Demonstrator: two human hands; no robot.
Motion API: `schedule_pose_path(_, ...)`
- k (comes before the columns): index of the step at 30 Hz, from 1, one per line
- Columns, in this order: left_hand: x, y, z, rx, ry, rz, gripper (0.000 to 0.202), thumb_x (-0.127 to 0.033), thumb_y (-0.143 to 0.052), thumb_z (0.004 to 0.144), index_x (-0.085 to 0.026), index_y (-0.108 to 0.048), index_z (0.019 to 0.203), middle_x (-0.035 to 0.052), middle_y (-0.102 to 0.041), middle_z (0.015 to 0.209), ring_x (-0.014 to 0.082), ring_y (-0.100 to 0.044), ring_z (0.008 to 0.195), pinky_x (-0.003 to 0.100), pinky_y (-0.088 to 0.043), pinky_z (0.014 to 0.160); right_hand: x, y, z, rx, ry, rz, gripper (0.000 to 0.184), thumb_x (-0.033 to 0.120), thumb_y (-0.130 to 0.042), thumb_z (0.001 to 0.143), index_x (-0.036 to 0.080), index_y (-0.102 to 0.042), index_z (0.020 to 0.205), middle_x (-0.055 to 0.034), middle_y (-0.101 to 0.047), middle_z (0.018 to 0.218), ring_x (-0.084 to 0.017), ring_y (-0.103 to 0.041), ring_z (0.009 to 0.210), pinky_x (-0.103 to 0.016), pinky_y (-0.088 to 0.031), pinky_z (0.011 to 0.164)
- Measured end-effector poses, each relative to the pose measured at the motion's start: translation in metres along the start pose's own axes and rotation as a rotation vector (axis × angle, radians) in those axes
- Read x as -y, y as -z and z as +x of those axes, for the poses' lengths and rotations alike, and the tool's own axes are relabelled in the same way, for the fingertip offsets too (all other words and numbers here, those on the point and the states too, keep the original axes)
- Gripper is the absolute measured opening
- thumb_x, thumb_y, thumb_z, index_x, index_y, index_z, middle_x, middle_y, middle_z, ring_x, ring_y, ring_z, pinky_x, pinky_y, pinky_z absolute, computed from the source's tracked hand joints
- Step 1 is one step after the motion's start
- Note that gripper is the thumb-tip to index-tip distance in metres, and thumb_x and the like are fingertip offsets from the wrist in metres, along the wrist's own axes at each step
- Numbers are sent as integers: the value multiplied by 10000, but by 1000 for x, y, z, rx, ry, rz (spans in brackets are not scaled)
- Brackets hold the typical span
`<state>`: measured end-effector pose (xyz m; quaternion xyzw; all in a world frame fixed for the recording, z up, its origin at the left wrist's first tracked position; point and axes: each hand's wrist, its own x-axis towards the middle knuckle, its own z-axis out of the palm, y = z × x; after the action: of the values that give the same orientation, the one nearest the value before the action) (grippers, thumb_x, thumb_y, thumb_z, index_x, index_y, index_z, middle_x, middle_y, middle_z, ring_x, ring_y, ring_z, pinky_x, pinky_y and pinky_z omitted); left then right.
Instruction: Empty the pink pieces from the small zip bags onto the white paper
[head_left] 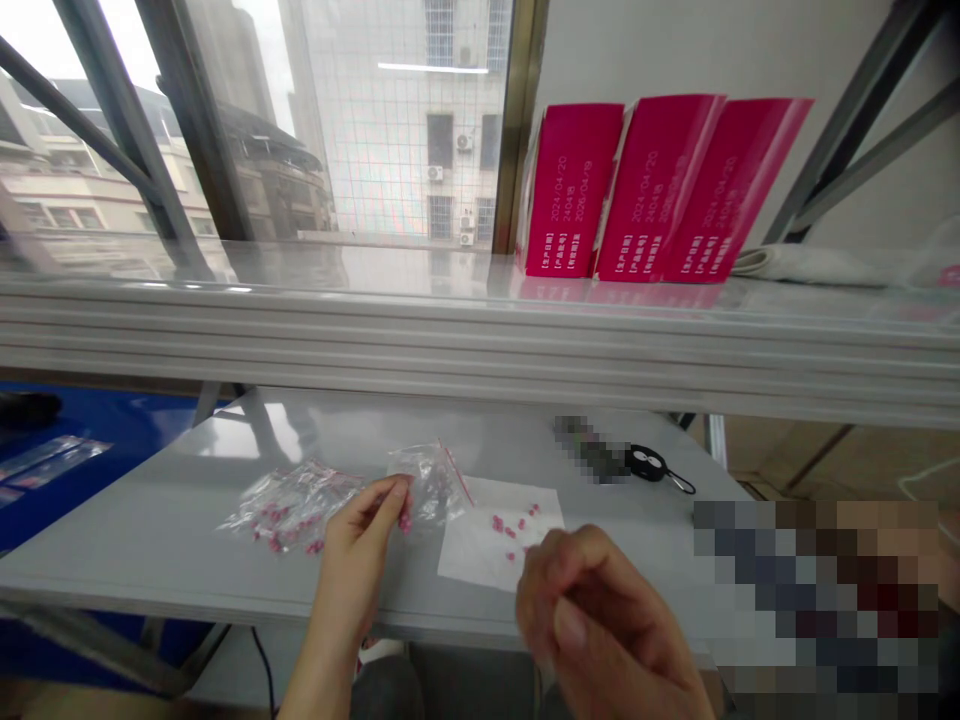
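My left hand [366,522] is closed in a pinch, with small pink pieces [406,519] showing just below its fingertips. A clear zip bag [433,488] lies right beside these fingertips; whether they also grip its edge I cannot tell. My right hand [604,615] is raised close to the camera, fingers curled towards the thumb, and anything between them is hidden. Behind it, a white sheet of paper [469,545] carries several loose pink pieces [510,531]. To the left of my left hand is a heap of clear bags [300,500] with more pink pieces in them.
A grey shelf edge [420,340] crosses above the table [187,530]. On the shelf stand three magenta boxes [574,190] and a white cloth [810,265]. A black key fob with a ring [646,462] lies at the table's back right. A blue surface [135,420] is at left.
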<state>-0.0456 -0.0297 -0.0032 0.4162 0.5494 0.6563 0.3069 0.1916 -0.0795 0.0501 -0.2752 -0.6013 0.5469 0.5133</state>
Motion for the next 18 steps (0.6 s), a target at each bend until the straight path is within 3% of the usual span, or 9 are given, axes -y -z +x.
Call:
schedule_pose_path(2, -2, -6, -4, 140, 55, -7, 295, -476, -721, 848, -194, -768, 920, 5, -683, 759, 156, -573, 731, 251, -439, 713, -8, 17, 19, -181, -21, -292, 200, 450, -621, 960, 265, -664, 1020, -50, -663, 949, -206, -605, 861, -303, -478, 760)
schedule_pose_path(4, -5, -11, -9, 259, 82, 13, 291, -473, -708, 863, -191, -766, 903, 1, -662, 734, 148, -546, 705, 246, -418, 692, -22, 34, 32, -217, -78, -423, 263, 487, -574, 971, 248, -669, 1028, -39, -646, 904, -203, -576, 821, -302, -453, 730)
schedule_pose_path(5, -7, -14, -11, 302, 87, 20, 290, -471, -704, 867, -189, -763, 890, 0, -652, 727, 146, -537, 699, 244, -410, 685, -29, 41, 36, -198, -113, -420, 293, 504, -546, 976, 244, -670, 1026, -27, -625, 859, -195, -554, 773, -297, -439, 691)
schedule_pose_path(7, -11, -20, -15, 376, 93, 28, 291, -468, -692, 876, -185, -756, 869, -3, -629, 710, 145, -522, 691, 241, -397, 670, -43, 49, 39, -79, -153, -397, 305, 500, -523, 987, 241, -682, 1007, -19, -623, 867, -195, -554, 804, -304, -442, 759)
schedule_pose_path(9, -13, -25, -19, 440, 101, 33, 294, -467, -681, 883, -182, -749, 862, -6, -611, 705, 144, -516, 687, 239, -390, 658, -53, 50, 39, 37, -136, -389, 285, 468, -543, 988, 232, -685, 914, -8, -611, 866, -189, -554, 848, -319, -416, 879)
schedule_pose_path(11, -13, -29, -21, 489, 103, 43, 301, -466, -666, 892, -178, -742, 852, -10, -592, 689, 144, -512, 678, 239, -390, 649, -60, 47, 37, 100, -117, -382, 302, 435, -573, 982, 214, -645, 790, 7, -563, 819, -174, -531, 827, -311, -395, 886)
schedule_pose_path(15, -6, -33, -21, 509, 83, 96, 305, -464, -637, 901, -178, -741, 884, 0, -604, 691, 158, -530, 669, 249, -413, 639, -66, 43, 37, 85, -134, -320, 347, 426, -586, 978, 201, -573, 714, 22, -470, 744, -154, -461, 746, -277, -377, 721)
schedule_pose_path(18, -1, -34, -22, 343, -22, 192, 317, -448, -649, 890, -203, -719, 1079, 55, -687, 912, 202, -600, 790, 259, -446, 637, -69, 46, 37, 21, -106, -348, 357, 426, -596, 970, 198, -565, 698, 24, -455, 715, -152, -438, 718, -280, -359, 697)
